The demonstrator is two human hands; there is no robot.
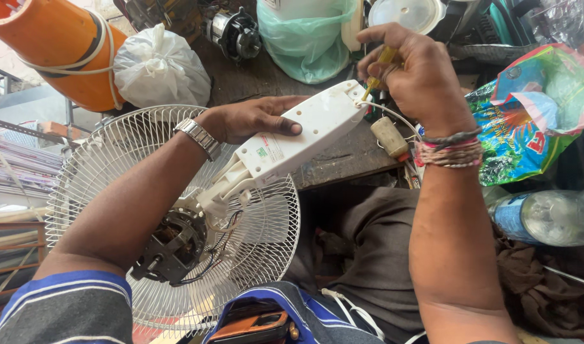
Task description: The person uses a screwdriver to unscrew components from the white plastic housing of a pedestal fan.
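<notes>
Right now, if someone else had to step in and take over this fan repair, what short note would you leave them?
Left hand: grips the white plastic base of the fan, holding it tilted over the lap.
Right hand: holds a yellow-handled screwdriver, tip at the far end of the base.
Things: the wire guard hangs by the left forearm, the bare motor and loose wires showing inside it. A small cylindrical part on a white wire dangles beside the base.
Done: the motor cover is off.
Left: I cannot tell whether the screw is going in or coming out; check before turning.
</notes>
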